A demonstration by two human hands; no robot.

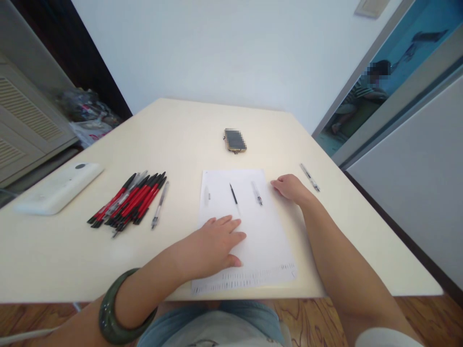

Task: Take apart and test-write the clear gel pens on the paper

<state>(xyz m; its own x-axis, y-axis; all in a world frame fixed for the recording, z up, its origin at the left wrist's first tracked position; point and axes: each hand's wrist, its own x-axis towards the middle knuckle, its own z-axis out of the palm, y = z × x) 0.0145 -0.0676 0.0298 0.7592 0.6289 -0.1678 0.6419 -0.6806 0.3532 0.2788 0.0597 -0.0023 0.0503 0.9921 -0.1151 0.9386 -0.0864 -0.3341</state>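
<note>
White paper point(264, 243) is lying flat on the counter point(188, 137), its near edge bearing rows of short dark strokes. On the paper's near-left part the left hand point(222, 243) is resting palm down, fingers spread, seemingly gripping nothing; beside the paper's right edge the right hand point(288, 187) is holding its fingers loosely curled, and whether they are pinching anything cannot be told. Pen parts are lying on the paper's far half: a dark refill point(233, 193) midway across, a clear barrel point(257, 193) toward the right edge, a small clear piece point(207, 195) toward the left. The refill is looking thin, feather-light and apt to roll, its mid-length probably offering the safest hold, away from the pointed end. The barrel is seeming stiff and slick, likely suiting a thumb-and-finger grip around its middle; the small clear piece is perhaps calling for a fingertip pinch. Left of the paper, red-and-black pens point(135, 201) are lying heaped; right of it, a clear pen point(310, 177) is resting alone.
</note>
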